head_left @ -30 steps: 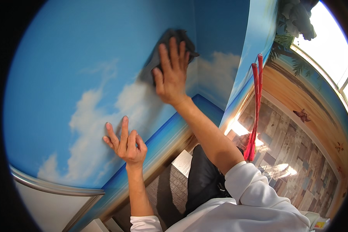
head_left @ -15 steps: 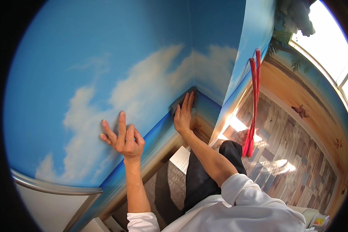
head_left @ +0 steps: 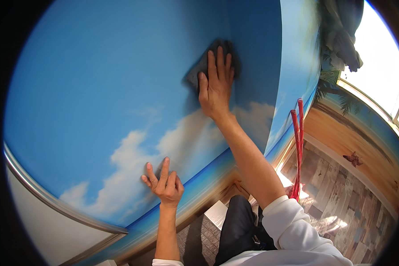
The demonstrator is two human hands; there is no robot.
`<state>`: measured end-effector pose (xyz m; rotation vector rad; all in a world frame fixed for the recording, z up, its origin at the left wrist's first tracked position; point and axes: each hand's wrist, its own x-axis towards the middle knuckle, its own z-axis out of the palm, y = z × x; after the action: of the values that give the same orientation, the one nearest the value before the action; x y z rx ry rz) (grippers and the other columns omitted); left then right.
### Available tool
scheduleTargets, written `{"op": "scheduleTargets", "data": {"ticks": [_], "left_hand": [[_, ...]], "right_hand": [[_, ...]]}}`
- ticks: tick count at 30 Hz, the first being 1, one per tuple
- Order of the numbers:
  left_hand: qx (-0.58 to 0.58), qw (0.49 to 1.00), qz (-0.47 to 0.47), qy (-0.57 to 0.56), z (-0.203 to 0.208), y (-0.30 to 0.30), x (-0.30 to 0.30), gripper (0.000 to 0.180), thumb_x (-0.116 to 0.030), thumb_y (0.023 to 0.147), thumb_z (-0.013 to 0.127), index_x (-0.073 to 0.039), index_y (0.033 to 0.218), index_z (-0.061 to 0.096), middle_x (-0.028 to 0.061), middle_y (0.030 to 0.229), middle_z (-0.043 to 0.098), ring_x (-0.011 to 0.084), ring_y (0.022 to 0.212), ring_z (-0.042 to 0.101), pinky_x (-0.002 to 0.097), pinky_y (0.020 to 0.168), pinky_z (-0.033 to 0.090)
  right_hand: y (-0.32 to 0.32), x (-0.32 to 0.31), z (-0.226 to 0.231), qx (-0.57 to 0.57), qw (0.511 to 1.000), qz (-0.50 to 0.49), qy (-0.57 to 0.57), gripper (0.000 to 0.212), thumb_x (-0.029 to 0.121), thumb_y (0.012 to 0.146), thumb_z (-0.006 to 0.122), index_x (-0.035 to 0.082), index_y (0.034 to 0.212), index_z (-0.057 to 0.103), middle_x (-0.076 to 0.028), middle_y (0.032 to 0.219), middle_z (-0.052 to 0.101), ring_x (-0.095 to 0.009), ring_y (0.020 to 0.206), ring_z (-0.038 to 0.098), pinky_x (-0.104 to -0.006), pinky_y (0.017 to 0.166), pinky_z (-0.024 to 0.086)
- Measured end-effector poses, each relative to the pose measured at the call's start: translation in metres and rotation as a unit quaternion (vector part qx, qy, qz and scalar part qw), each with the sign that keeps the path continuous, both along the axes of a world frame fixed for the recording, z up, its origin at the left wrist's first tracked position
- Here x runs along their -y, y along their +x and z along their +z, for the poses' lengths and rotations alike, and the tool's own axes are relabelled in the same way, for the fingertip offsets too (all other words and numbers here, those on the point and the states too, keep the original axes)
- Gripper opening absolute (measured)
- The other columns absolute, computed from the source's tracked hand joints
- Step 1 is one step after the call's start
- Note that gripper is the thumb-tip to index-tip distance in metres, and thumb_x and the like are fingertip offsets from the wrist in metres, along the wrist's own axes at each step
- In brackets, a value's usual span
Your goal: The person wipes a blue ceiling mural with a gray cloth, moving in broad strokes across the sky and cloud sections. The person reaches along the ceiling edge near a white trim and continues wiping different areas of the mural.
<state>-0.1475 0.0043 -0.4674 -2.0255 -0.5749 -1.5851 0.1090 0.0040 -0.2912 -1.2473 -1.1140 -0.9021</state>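
Note:
My right hand (head_left: 216,95) presses a dark grey cloth (head_left: 193,76) flat against the blue painted wall (head_left: 97,88), close to the inside corner. Its fingers lie stretched over the cloth, whose edges show around them. Lower and to the left, my left hand (head_left: 167,190) rests its fingertips on the painted clouds. The index and middle fingers there are stretched out and the others bent, with nothing held.
Red poles (head_left: 299,146) lean against the wall at the right. Beyond stand a bright window (head_left: 377,62) and a wood-patterned floor (head_left: 326,186). A metal trim strip (head_left: 53,190) edges a white panel (head_left: 35,217) at lower left.
My right hand has moved the cloth up the corner, from the lower blue band to well above the clouds. The view has shifted; my left hand keeps much the same pose against the wall.

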Motion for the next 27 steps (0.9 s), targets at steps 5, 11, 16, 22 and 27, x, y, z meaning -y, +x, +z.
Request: {"op": "scheduleTargets", "data": {"ticks": [5, 11, 16, 22, 27], "left_hand": [[0.02, 0.999, -0.038, -0.032, 0.004, -0.004, 0.01, 0.015, 0.008, 0.074, 0.058, -0.005, 0.067, 0.061, 0.0093, 0.129, 0.073, 0.0442, 0.142, 0.047, 0.0506, 0.129, 0.009], [0.162, 0.958, -0.202, -0.122, 0.006, -0.03, 0.036, 0.013, 0.014, 0.087, 0.053, 0.003, 0.089, 0.06, 0.0214, 0.111, 0.074, 0.0368, 0.109, 0.069, 0.0464, 0.103, 0.051], [0.32, 0.869, -0.253, -0.28, -0.026, -0.035, 0.06, 0.011, 0.014, 0.088, 0.053, 0.006, 0.087, 0.06, 0.0214, 0.106, 0.074, 0.0268, 0.094, 0.071, 0.0346, 0.084, 0.058], [0.29, 0.796, -0.3, -0.438, -0.07, -0.028, 0.08, 0.008, 0.008, 0.096, 0.058, 0.006, 0.091, 0.064, 0.0193, 0.104, 0.074, 0.021, 0.087, 0.07, 0.0328, 0.08, 0.059], [0.303, 0.758, -0.323, -0.478, -0.08, -0.029, 0.089, 0.008, 0.006, 0.097, 0.058, 0.005, 0.093, 0.065, 0.0208, 0.109, 0.072, 0.0195, 0.085, 0.068, 0.0307, 0.077, 0.055]], "right_hand": [[-0.038, 0.0, -0.02, 0.036, 0.999, 0.009, -0.009, 0.063, 0.024, 0.097, 0.058, 0.008, 0.156, 0.043, -0.02, 0.169, 0.026, -0.051, 0.154, 0.017, -0.0682, 0.12, 0.016], [-0.143, 0.011, -0.096, 0.174, 0.973, 0.143, -0.056, 0.071, 0.033, 0.083, 0.074, 0.019, 0.15, 0.053, -0.01, 0.164, 0.039, -0.044, 0.152, 0.029, -0.0649, 0.122, 0.013], [-0.134, 0.011, -0.121, 0.233, 0.957, 0.167, -0.055, 0.073, 0.034, 0.078, 0.078, 0.026, 0.147, 0.057, -0.004, 0.164, 0.04, -0.037, 0.152, 0.032, -0.063, 0.122, 0.019], [-0.03, 0.009, -0.113, 0.04, 0.997, 0.033, -0.048, 0.066, 0.028, 0.096, 0.06, 0.016, 0.159, 0.042, -0.019, 0.17, 0.024, -0.052, 0.154, 0.015, -0.068, 0.122, 0.012], [-0.044, 0.014, -0.166, -0.123, 0.989, 0.028, -0.083, 0.068, 0.024, 0.103, 0.05, 0.005, 0.163, 0.026, -0.028, 0.17, 0.011, -0.057, 0.153, 0.01, -0.0716, 0.119, 0.013]]}}
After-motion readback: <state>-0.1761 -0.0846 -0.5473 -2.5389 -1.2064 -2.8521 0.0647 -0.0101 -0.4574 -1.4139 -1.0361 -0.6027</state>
